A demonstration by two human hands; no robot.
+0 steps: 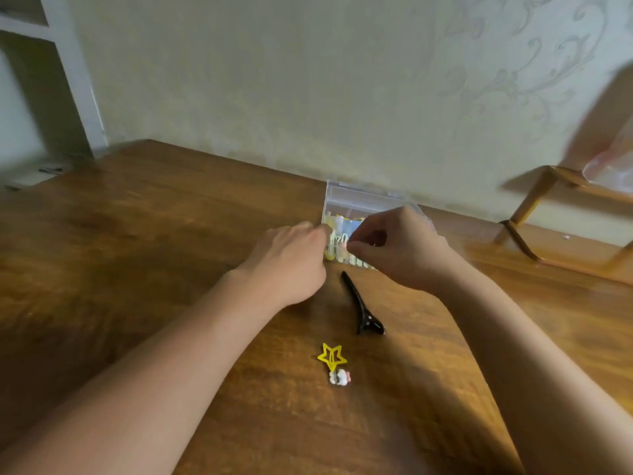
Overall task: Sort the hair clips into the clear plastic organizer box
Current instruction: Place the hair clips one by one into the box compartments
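Organizer box [356, 200], clear plastic with lid raised, stands on the wooden surface [154, 234] against the wall, holding pale and yellow clips. Left hand [291, 262] sits at the box's left edge, fingers curled; whether it grips anything cannot be told. Right hand [394, 245] is over the box, thumb and forefinger pinched together at the clips; what they hold is unclear. Black clip [363, 308], yellow star clip [331, 356] and small white clip [339, 377] lie loose nearer the person.
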